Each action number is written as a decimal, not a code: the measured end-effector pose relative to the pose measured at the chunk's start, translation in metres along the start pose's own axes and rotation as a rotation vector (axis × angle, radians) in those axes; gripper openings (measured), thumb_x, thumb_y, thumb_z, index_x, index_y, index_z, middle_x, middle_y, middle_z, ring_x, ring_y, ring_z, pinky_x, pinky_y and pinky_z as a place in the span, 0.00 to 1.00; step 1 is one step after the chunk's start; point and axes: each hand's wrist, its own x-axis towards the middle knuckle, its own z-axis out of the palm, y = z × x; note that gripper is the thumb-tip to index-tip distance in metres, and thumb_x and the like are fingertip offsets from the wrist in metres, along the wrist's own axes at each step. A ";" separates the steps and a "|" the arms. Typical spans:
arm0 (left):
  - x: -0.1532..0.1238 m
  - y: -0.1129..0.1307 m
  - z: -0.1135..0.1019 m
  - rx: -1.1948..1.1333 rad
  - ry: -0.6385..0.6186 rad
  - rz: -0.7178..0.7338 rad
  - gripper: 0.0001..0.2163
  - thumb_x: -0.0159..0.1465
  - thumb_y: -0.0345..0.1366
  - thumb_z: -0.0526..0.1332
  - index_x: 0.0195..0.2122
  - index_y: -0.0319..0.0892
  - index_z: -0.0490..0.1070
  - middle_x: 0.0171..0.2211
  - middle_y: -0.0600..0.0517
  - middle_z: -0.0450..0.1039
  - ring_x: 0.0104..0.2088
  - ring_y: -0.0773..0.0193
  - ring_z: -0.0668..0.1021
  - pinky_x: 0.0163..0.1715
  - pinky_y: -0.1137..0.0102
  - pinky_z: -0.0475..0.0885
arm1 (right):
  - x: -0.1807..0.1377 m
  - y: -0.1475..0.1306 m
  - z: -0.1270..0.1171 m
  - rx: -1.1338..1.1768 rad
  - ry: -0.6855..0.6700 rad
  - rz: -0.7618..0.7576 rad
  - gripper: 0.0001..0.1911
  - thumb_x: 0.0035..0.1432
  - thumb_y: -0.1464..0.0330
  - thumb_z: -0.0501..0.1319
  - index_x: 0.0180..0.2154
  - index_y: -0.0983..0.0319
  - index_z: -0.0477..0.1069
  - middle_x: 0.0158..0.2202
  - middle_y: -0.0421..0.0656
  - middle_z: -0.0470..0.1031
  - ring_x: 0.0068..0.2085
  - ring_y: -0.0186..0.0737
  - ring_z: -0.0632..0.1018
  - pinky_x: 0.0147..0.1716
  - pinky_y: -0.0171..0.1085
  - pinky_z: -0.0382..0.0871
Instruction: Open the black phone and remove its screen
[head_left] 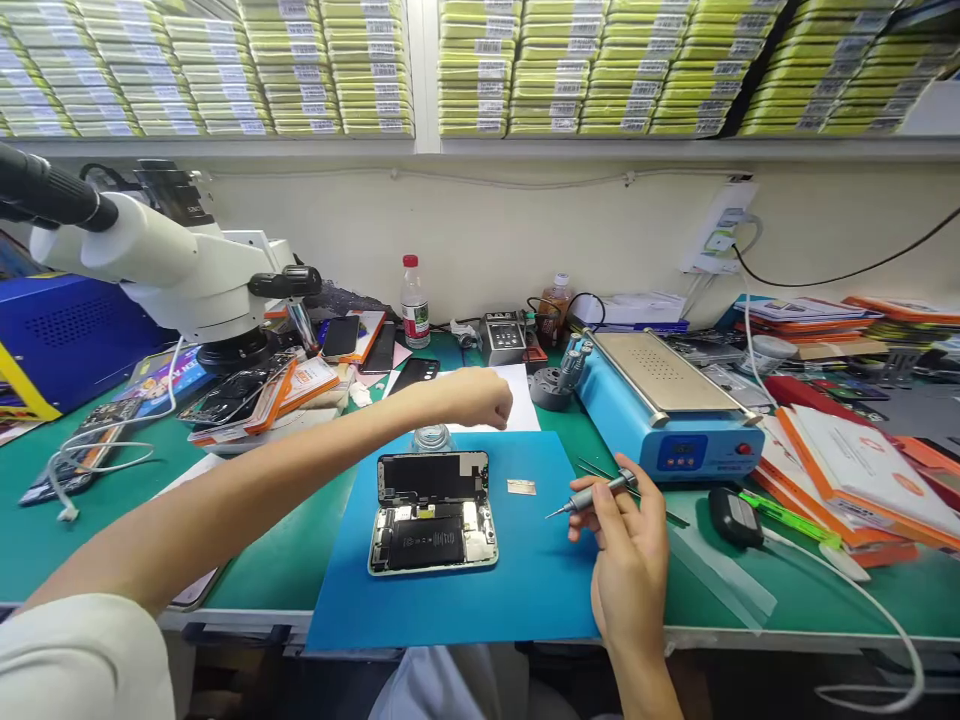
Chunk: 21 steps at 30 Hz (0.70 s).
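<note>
My right hand [626, 560] grips a grey precision screwdriver [604, 494], its thin tip pointing left over the blue mat [540, 580]. Stretched across the bench, my left hand [480, 397] is closed with the knuckles up, above the white paper behind the mat. Whatever its fingers may hold is hidden. An opened smartphone [435, 538] lies on the mat, with its black battery and inner parts exposed. Its screen [433, 478] is tilted up at the back, against a small glass jar [433, 438]. To the phone's right lies a small metal plate [522, 487].
A blue heating machine [660, 410] stands at right, near a black earbud case [735, 517] and stacked packages [877, 465]. At left are a microscope [187, 260] and piled phone parts. A water bottle [415, 305] stands at the back. Shelves of yellow packs hang above.
</note>
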 end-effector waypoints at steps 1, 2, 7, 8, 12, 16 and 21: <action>-0.012 -0.006 -0.008 -0.008 0.050 -0.026 0.02 0.62 0.34 0.73 0.32 0.46 0.86 0.32 0.53 0.86 0.33 0.61 0.82 0.32 0.69 0.66 | 0.000 0.000 0.000 -0.002 -0.004 0.006 0.34 0.62 0.52 0.71 0.64 0.54 0.65 0.40 0.42 0.80 0.29 0.36 0.74 0.24 0.35 0.71; -0.028 -0.012 -0.015 -0.017 0.107 -0.061 0.03 0.65 0.36 0.71 0.35 0.46 0.86 0.35 0.53 0.86 0.36 0.61 0.83 0.34 0.69 0.67 | 0.001 0.000 0.000 -0.003 -0.008 0.012 0.34 0.62 0.53 0.71 0.64 0.54 0.65 0.40 0.42 0.80 0.29 0.36 0.74 0.24 0.35 0.71; -0.135 -0.032 -0.015 -0.009 0.444 -0.377 0.09 0.72 0.39 0.63 0.40 0.44 0.83 0.39 0.51 0.86 0.37 0.57 0.82 0.36 0.67 0.70 | 0.002 -0.001 0.002 -0.003 -0.011 0.015 0.35 0.60 0.54 0.73 0.63 0.55 0.67 0.40 0.42 0.81 0.29 0.37 0.74 0.24 0.34 0.71; -0.155 -0.033 -0.004 0.000 0.493 -0.432 0.10 0.74 0.39 0.62 0.41 0.44 0.82 0.40 0.50 0.86 0.38 0.56 0.82 0.38 0.66 0.71 | 0.003 -0.001 0.002 -0.004 -0.010 0.013 0.36 0.59 0.54 0.74 0.63 0.55 0.67 0.39 0.42 0.81 0.29 0.36 0.74 0.24 0.34 0.71; -0.195 -0.038 0.059 -0.020 0.542 -0.545 0.07 0.73 0.37 0.63 0.40 0.44 0.81 0.38 0.51 0.85 0.37 0.55 0.83 0.37 0.65 0.73 | 0.006 0.002 0.003 -0.015 -0.007 0.012 0.39 0.53 0.52 0.76 0.63 0.55 0.68 0.38 0.43 0.81 0.28 0.37 0.75 0.22 0.33 0.71; -0.193 -0.050 0.096 -0.076 0.546 -0.539 0.06 0.72 0.36 0.64 0.38 0.45 0.80 0.40 0.51 0.82 0.39 0.56 0.84 0.39 0.66 0.75 | 0.007 0.005 0.003 -0.031 -0.009 0.029 0.42 0.50 0.53 0.78 0.63 0.55 0.69 0.38 0.44 0.82 0.29 0.38 0.75 0.22 0.32 0.72; -0.192 -0.053 0.100 -0.142 0.562 -0.462 0.07 0.74 0.34 0.63 0.41 0.45 0.82 0.42 0.52 0.80 0.41 0.58 0.83 0.43 0.67 0.76 | 0.009 0.003 0.004 -0.044 0.013 0.061 0.46 0.45 0.52 0.80 0.63 0.54 0.70 0.38 0.45 0.82 0.30 0.40 0.76 0.21 0.32 0.72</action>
